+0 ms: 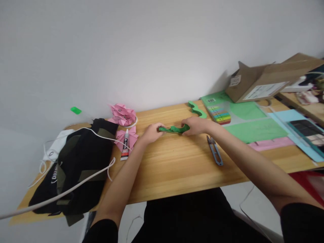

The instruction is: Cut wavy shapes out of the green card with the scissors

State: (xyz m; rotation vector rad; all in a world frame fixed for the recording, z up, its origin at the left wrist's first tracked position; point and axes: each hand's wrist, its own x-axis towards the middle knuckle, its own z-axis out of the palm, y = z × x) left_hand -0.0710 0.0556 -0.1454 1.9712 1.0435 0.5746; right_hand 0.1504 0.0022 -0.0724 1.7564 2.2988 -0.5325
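A dark green wavy paper piece point(174, 129) is held over the middle of the wooden table point(174, 168). My left hand point(152, 132) grips its left end, and my right hand point(193, 126) grips its right end. Behind my right hand lies a lighter green wavy piece point(197, 110). Blue thread snips point(215, 152) rest below my right wrist. Left of my left hand, a glue tube point(125, 146) lies on a folded pink paper piece point(133, 135), with a pink paper flower point(123, 115) behind it.
A black bag point(86, 165) with white cables covers the table's left end. On the right are green sheets point(255, 130), colored index tabs point(220, 115), a light blue sheet point(283, 118) and an open cardboard box point(265, 79). A wall stands behind.
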